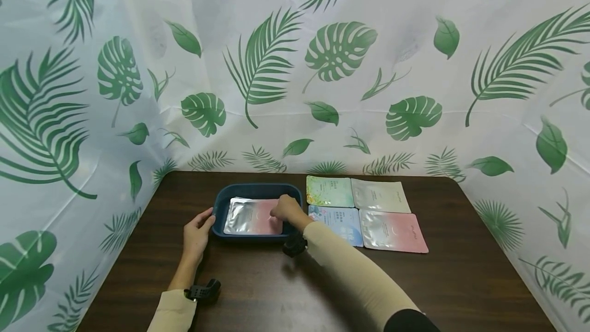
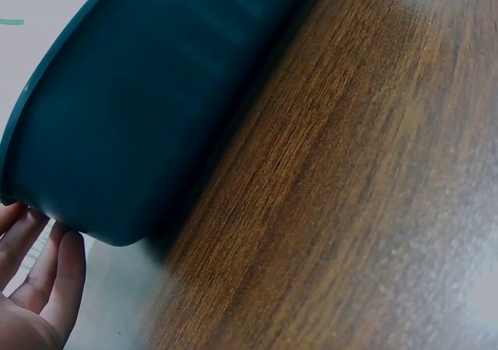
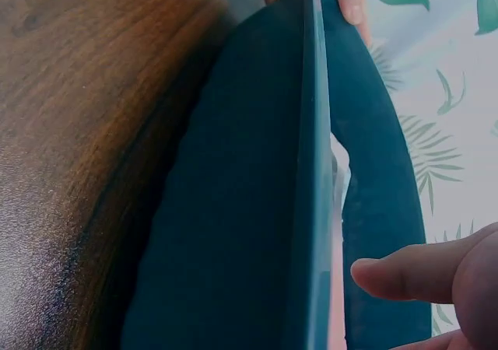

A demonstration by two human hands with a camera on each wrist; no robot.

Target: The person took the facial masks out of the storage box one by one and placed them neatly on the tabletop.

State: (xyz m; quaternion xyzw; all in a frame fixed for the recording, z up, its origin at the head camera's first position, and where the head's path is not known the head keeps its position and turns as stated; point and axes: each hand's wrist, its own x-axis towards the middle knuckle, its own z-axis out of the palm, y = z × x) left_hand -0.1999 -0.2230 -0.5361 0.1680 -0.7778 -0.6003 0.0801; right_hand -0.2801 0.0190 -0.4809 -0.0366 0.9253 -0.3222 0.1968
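A dark blue plastic tub [image 1: 267, 239] stands at the back left of the table. Inside it lies a silver-and-pink sachet [image 1: 251, 216], with the edge of another silver one showing beneath. My left hand [image 1: 197, 232] holds the tub's left end, its fingertips against the outer wall below the rim in the left wrist view. Reaching over the tub's right side, my right hand [image 1: 291, 211] has its fingertips at the sachet's right part. In the right wrist view its thumb [image 3: 405, 272] is extended inside the tub, apart from the fingers, close to the sachet's edge.
Four-piece layout right of the tub: a green sachet [image 1: 330, 191], a cream sachet [image 1: 380, 196], a blue sachet [image 1: 338, 222] and a pink-and-silver sachet [image 1: 394, 231]. A leaf-patterned sheet [image 1: 345, 117] hangs behind the brown wooden table [image 1: 258, 291].
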